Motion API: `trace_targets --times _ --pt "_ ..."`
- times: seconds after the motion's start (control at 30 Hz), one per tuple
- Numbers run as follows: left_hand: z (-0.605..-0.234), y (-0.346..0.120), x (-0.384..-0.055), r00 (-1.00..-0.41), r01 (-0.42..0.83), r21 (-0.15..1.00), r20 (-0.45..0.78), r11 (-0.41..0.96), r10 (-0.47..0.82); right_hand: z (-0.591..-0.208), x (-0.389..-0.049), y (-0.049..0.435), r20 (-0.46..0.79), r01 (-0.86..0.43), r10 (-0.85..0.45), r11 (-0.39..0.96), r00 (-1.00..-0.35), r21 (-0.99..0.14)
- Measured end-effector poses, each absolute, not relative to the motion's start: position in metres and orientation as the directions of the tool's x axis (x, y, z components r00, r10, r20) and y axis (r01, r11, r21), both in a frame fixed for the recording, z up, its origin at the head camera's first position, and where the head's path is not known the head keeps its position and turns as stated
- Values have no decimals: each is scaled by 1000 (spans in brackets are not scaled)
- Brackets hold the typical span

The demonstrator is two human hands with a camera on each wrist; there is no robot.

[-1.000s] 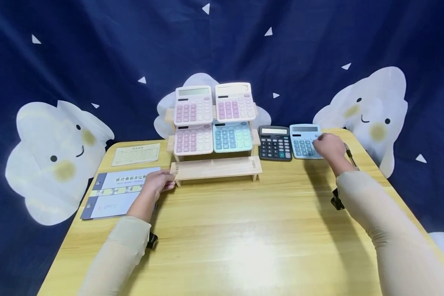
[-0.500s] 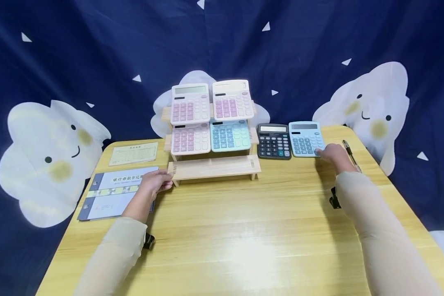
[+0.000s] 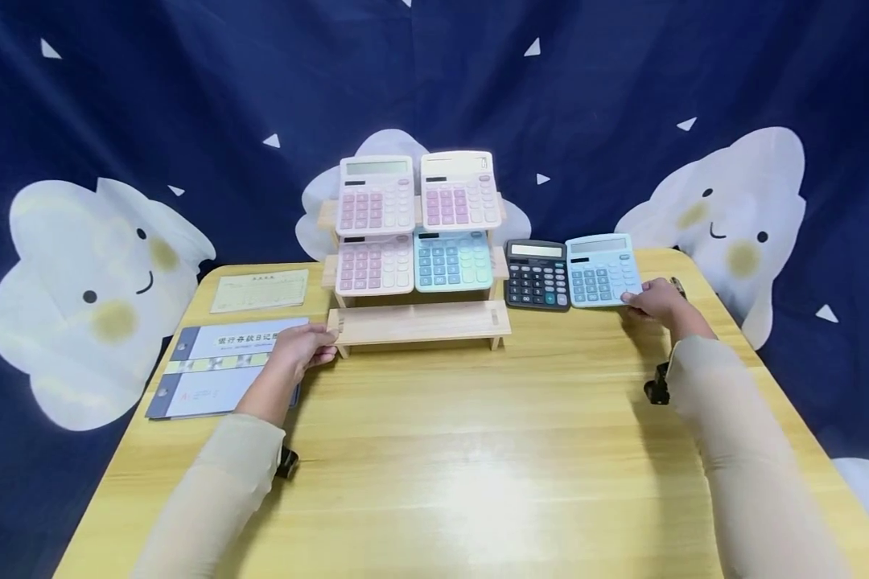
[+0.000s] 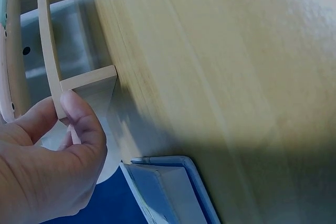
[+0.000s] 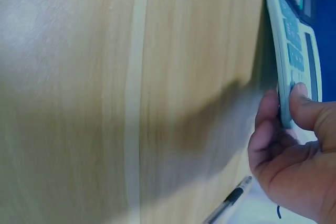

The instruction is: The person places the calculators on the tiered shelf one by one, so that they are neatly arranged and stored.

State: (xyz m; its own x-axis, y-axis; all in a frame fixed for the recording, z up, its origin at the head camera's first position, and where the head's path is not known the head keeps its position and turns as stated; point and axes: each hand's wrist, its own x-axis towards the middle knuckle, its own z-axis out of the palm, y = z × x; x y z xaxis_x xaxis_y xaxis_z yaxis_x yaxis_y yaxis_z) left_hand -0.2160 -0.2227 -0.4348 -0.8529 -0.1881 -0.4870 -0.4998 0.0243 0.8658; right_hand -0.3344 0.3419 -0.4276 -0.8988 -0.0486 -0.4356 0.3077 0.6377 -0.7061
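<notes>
In the head view, my left hand (image 3: pixel 295 354) pinches the left end of the bottom tier of a wooden tiered stand (image 3: pixel 420 323); the left wrist view shows thumb and fingers on the board's corner. My right hand (image 3: pixel 659 301) holds the lower right corner of a light blue calculator (image 3: pixel 599 273), thumb on its face and fingers underneath. That corner is lifted a little off the table. A black calculator (image 3: pixel 536 288) lies just left of it. On the stand's upper tiers lean pink-and-white calculators (image 3: pixel 376 193) and a turquoise calculator (image 3: pixel 452 261).
A blue-and-white account book (image 3: pixel 217 370) lies left of the stand, with a printed slip pad (image 3: pixel 261 290) behind it. A pen (image 5: pixel 228 200) is beside my right hand. A dark blue curtain (image 3: pixel 463 80) with clouds hangs behind the table (image 3: pixel 478 434).
My right hand has come down from over the light blue calculator to its lower right corner and taken hold. The calculator has tilted slightly. My left hand stays on the stand.
</notes>
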Motion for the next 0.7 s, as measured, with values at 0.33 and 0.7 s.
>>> trace_targets --times 0.33,0.7 --pt "-428 -223 -215 -842 -520 854 -508 25 -181 -412 -327 352 -592 566 -173 179 -787 -805" --pt "-433 -222 -217 -846 -512 859 -502 11 -179 -387 -289 354 -597 642 -277 -114 -753 -758"
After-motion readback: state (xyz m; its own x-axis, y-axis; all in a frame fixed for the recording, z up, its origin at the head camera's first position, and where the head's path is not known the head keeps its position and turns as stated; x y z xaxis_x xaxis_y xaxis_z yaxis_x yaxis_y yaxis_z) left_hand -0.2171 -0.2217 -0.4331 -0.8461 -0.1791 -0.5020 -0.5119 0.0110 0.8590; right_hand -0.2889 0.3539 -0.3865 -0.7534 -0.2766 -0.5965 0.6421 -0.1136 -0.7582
